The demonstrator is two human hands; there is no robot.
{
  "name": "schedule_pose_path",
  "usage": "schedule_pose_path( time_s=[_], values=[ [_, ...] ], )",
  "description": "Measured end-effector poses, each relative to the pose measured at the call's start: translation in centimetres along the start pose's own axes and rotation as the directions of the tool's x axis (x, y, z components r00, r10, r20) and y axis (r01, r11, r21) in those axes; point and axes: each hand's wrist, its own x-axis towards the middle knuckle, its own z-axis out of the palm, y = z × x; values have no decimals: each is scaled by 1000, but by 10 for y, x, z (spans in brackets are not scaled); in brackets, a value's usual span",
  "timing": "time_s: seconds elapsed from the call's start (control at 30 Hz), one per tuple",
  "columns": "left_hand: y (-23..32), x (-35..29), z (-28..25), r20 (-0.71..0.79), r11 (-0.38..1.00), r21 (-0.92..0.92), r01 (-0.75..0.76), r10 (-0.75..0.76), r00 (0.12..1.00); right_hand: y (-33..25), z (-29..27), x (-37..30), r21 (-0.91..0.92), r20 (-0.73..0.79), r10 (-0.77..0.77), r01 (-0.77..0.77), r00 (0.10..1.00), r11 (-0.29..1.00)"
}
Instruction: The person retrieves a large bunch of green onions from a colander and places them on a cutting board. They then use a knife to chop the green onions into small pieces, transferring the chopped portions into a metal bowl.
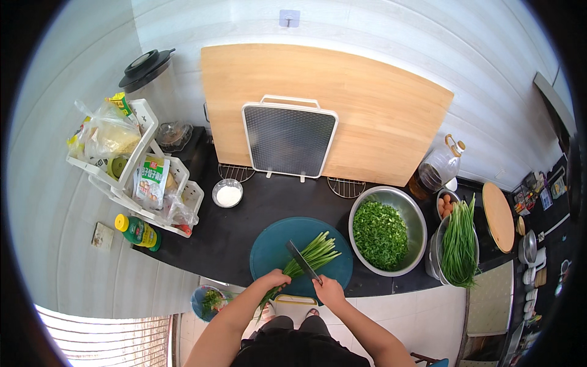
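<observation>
A bundle of garlic chives (319, 252) lies slantwise across the round teal cutting board (267, 244), its cut-looking pale ends toward the back right. My left hand (276, 280) is closed around the bundle near the board's front edge, and the leaves hang past that edge. In my right hand (331, 290) is the handle of a kitchen knife (299, 257). The blade crosses the chives just beyond my left hand; whether it touches them I cannot tell. Right of the board, a steel bowl (420, 231) holds chopped chives (380, 235).
A container of whole chives (460, 244) and a bowl of eggs (446, 205) stand at the right, near an oil jug (439, 168). At left are a white tiered rack (143, 144), a yellow-capped bottle (139, 232) and a small bowl of white powder (228, 194). Boards (379, 104) lean against the wall.
</observation>
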Motion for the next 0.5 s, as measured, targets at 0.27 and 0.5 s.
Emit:
schedule_pose_path(
  time_s=[0.27,0.5],
  values=[
    [-5,15,-4,-8,989,145,-13,14,1000,-5,21,31,-136,192,20,6,981,991],
    [3,21,-3,30,963,267,23,-33,999,23,55,62,-250,328,71,15,942,968]
  ],
)
